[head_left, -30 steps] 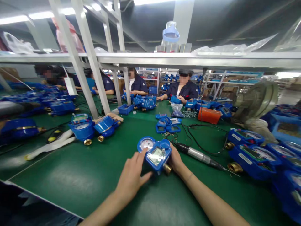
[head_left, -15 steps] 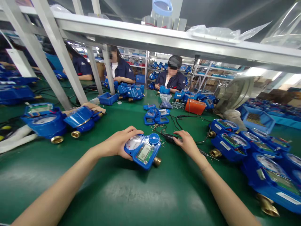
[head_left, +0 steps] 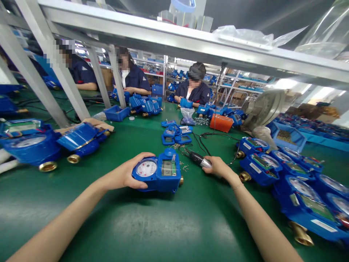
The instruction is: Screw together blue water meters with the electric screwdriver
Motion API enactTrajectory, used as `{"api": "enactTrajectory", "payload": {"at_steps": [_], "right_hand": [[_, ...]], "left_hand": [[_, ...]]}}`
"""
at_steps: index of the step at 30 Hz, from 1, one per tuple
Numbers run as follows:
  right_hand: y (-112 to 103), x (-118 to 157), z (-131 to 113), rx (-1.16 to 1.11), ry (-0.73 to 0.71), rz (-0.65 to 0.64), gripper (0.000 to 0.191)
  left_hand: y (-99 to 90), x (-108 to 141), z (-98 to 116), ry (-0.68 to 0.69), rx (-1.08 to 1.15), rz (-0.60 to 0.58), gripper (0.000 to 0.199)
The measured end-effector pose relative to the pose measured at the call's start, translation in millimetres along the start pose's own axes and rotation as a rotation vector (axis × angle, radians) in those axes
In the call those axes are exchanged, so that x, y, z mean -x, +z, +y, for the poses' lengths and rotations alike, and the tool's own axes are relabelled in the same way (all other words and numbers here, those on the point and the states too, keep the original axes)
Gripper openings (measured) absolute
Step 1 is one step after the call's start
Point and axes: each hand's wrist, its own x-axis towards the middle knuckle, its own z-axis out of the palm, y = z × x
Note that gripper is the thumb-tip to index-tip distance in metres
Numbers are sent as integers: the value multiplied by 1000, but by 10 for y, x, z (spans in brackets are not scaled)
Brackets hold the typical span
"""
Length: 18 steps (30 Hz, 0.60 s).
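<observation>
A blue meter [head_left: 156, 171] with a round white dial and a small display is gripped at its left end by my left hand [head_left: 131, 173], its brass fitting pointing right. My right hand [head_left: 218, 167] is wrapped round the silver end of a black corded electric screwdriver [head_left: 198, 159], right of the meter. Small screws [head_left: 184, 167] lie scattered between the meter and the tool. Behind them sit several blue covers [head_left: 176, 133] with clear windows.
More blue meters stand at the right [head_left: 260, 167] and left [head_left: 79, 140]. An orange box [head_left: 221, 123], a blue tray [head_left: 117, 113] and a fan [head_left: 265, 107] are farther back. A shelf [head_left: 174, 34] spans above; people sit across the bench [head_left: 152, 225].
The meter has turned level, its display now upright, and shifted slightly left with my left hand. My right hand has closed on the screwdriver, whose silver end has swung towards me.
</observation>
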Motion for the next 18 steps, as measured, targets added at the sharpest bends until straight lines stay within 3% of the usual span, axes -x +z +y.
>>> {"api": "enactTrajectory", "payload": {"at_steps": [2, 6, 10, 11, 13, 18], "right_hand": [[-134, 24, -74, -117, 23, 36, 18], [-561, 68, -349, -445, 20, 149, 37], [-921, 179, -823, -812, -117, 297, 33], [-961, 237, -966, -1052, -203, 323, 27], [-972, 391, -1259, -1331, -344, 330, 24], [-715, 777, -1787, -1274, -583, 353, 19]], "left_hand": [[39, -2, 11, 23, 30, 53, 85], [152, -11, 84, 39, -8, 127, 79], [290, 0, 200, 67, -129, 142, 78], [325, 5, 224, 68, -153, 148, 79], [387, 14, 257, 64, -192, 164, 80], [472, 28, 266, 62, -210, 201, 80]]}}
